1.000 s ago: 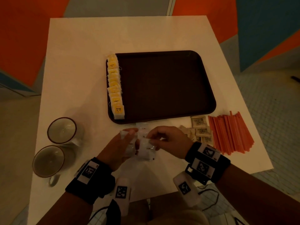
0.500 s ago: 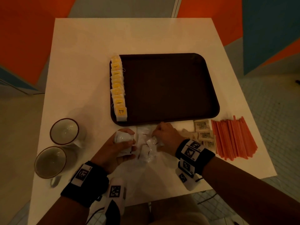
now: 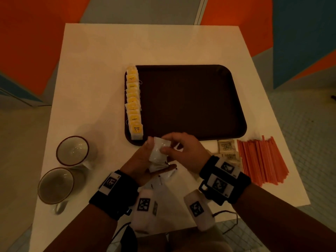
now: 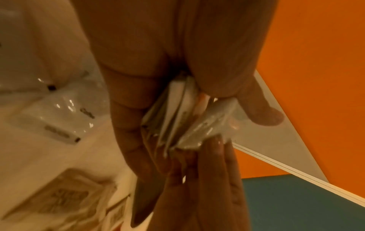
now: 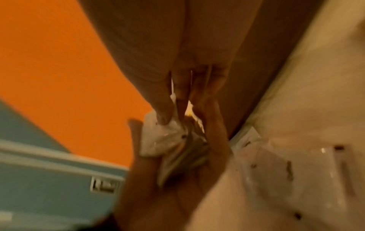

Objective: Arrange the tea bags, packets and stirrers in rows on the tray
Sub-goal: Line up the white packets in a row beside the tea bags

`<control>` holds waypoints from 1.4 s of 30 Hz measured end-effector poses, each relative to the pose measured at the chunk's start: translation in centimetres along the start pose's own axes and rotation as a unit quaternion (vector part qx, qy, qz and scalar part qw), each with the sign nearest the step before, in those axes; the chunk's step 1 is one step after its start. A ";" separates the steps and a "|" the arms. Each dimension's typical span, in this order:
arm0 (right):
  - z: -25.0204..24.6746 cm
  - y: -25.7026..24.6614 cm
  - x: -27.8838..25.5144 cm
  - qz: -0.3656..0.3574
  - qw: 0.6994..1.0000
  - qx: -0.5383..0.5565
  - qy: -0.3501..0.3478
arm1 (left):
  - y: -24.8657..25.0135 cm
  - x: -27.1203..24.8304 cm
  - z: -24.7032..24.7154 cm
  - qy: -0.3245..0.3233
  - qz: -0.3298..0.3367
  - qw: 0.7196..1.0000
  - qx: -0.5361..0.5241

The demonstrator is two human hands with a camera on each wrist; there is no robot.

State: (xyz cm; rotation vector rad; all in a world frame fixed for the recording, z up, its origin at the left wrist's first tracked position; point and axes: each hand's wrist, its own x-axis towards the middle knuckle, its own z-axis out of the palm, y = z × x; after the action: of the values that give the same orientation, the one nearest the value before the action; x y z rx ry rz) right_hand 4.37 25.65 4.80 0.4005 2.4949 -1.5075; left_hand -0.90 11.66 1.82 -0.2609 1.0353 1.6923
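White packets, apparently a small stack, are gripped by the left hand and pinched by the right hand just before the dark tray on the white worktop, orange-and-blue walls beyond.

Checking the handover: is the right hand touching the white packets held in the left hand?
Touching. In the left wrist view the right hand fingertips press the edge of the white packets held by the left hand.

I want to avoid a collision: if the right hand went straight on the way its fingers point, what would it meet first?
Probably the left hand, directly opposite: both grip the stack of white plastic packets that the right hand pinches.
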 end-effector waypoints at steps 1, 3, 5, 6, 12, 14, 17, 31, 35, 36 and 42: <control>0.2 0.1 0.1 -0.037 0.998 -0.046 0.015 | 0.2 0.2 0.1 -0.015 0.007 1.000 -0.005; 0.2 0.4 0.3 -0.106 0.986 -0.119 0.047 | 0.6 0.6 0.1 -0.026 0.028 0.999 -0.020; 0.0 0.7 0.4 -0.136 0.977 -0.159 0.051 | 0.9 1.1 0.0 -0.046 0.048 0.998 -0.015; -0.1 0.8 0.4 -0.151 0.974 -0.168 0.032 | 0.9 1.2 0.1 -0.055 0.060 0.997 -0.008; 0.1 0.5 0.7 -0.114 0.964 -0.227 -0.077 | 0.8 1.8 1.4 -0.050 0.061 0.997 0.014; 0.3 0.7 1.3 -0.117 0.971 -0.202 -0.060 | 0.8 1.9 2.0 -0.080 0.061 0.994 0.042; 0.3 0.0 2.1 -0.086 0.972 -0.206 -0.075 | 1.0 1.9 2.4 -0.093 0.079 0.990 0.064; -2.5 -0.4 3.5 0.072 0.953 0.290 -0.048 | 5.1 4.7 1.8 0.021 0.224 0.964 0.142; -2.5 -0.4 5.2 0.055 0.929 0.362 -0.050 | 6.5 5.8 2.4 0.014 0.276 0.946 0.170; -2.7 -0.5 5.7 0.045 0.928 0.366 -0.048 | 7.0 6.2 2.5 0.011 0.278 0.943 0.182; -3.5 0.0 10.0 0.065 0.911 0.408 -0.011 | 10.7 10.0 2.2 0.010 0.250 0.914 0.320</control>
State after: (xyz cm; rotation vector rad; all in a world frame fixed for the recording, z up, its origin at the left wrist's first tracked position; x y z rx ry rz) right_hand -5.20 30.03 3.37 0.6371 1.6480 -2.4066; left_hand -13.33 19.62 2.24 0.4522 1.7092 1.6731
